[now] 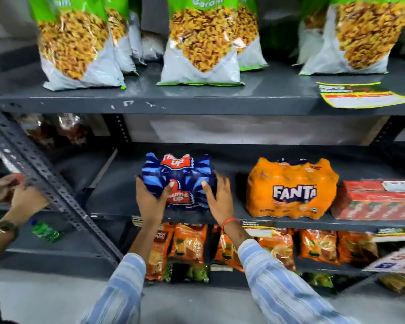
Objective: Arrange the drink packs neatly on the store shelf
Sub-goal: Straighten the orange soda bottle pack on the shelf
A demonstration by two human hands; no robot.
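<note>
While both my hands sit on the blue pack, the dark grey metal shelf unit (197,106) fills the frame, three levels showing. Top level: big green-and-white snack bags (200,43) standing upright in three groups, with a yellow price label (362,95) on the shelf edge at right. Middle shelf (117,192): left part bare, then three drink packs in a row. Blue Thums Up pack (179,181) near the centre, shrink-wrapped, tilted a bit, sitting close to the front edge. Orange Fanta pack (292,189) to its right, apart from it, flat on the shelf, label facing out. Red carton pack (375,199) just beside the Fanta, at the far right. Bottom level: orange pouches (188,244) standing in a row under the drink packs, darker green packets below them, blurred.

Grip state: left hand (151,199) spread, palm against the blue pack's left side, thumb across the front label. Right hand (219,197) spread, palm on the pack's right side, thumb on the front. Pack is squeezed between the two palms; can't tell whether its base is on the shelf or just off it. Orange thread band on my right wrist.

Far left, another person's hands (14,195), with a wristwatch, at the neighbouring rack; what they hold is too blurred to tell.
</note>
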